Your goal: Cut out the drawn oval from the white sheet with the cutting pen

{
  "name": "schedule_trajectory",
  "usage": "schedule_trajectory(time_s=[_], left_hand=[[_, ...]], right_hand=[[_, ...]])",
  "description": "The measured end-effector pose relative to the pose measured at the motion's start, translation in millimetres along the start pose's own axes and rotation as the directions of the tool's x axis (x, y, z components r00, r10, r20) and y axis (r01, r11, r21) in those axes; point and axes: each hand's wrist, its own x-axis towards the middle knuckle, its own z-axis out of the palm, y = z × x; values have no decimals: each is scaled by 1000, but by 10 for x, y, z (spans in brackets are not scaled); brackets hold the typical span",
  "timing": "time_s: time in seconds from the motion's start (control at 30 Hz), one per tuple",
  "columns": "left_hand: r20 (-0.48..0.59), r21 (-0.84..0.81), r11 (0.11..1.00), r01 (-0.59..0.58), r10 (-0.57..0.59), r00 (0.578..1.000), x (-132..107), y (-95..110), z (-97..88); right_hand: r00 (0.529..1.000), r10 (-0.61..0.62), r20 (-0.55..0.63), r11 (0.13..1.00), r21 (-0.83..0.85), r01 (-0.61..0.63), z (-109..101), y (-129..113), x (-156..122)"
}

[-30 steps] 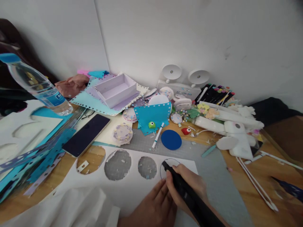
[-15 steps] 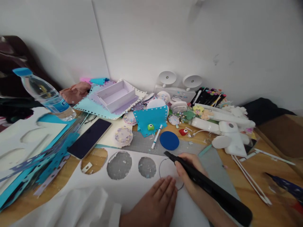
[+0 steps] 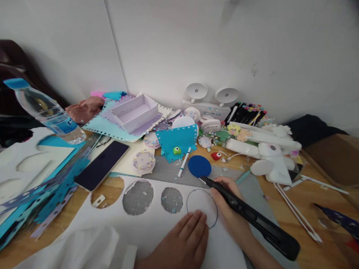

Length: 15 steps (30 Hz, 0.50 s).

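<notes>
My left hand point(image 3: 183, 239) lies flat on a white foam-like sheet point(image 3: 146, 233), its fingertips at the lower left of a drawn circle point(image 3: 202, 203). Several round holes are cut through the sheet to the left of that circle. In my right hand point(image 3: 228, 198) is a long black craft knife point(image 3: 252, 216), tilted, with a thin metal blade at its tip. The blade points up and left, just beyond the circle's top edge and close to a blue disc point(image 3: 199, 166). Whether the blade touches the sheet I cannot tell.
A white-capped marker point(image 3: 184, 162) and a phone point(image 3: 103, 165) lie beyond the sheet. The water bottle point(image 3: 46, 112) stands at the left by paper strips. Behind are a lilac box point(image 3: 136, 112), a two-headed lamp point(image 3: 207, 108) and several markers point(image 3: 246, 116).
My right hand has tilted the knife and drawn its tip slightly right, so the blade and the circle's upper line show more clearly. My left hand stays flat. The view has shifted slightly.
</notes>
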Motion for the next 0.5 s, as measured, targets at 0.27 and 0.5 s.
schedule_trajectory(time_s=[0.27, 0.5], left_hand=[[163, -69, 997, -38, 49, 985, 2, -4, -53], [2, -76, 994, -78, 78, 997, 8, 27, -93]], right_hand=[[996, 79, 30, 990, 118, -82, 7, 17, -5], [997, 48, 64, 995, 82, -53, -23, -60, -38]])
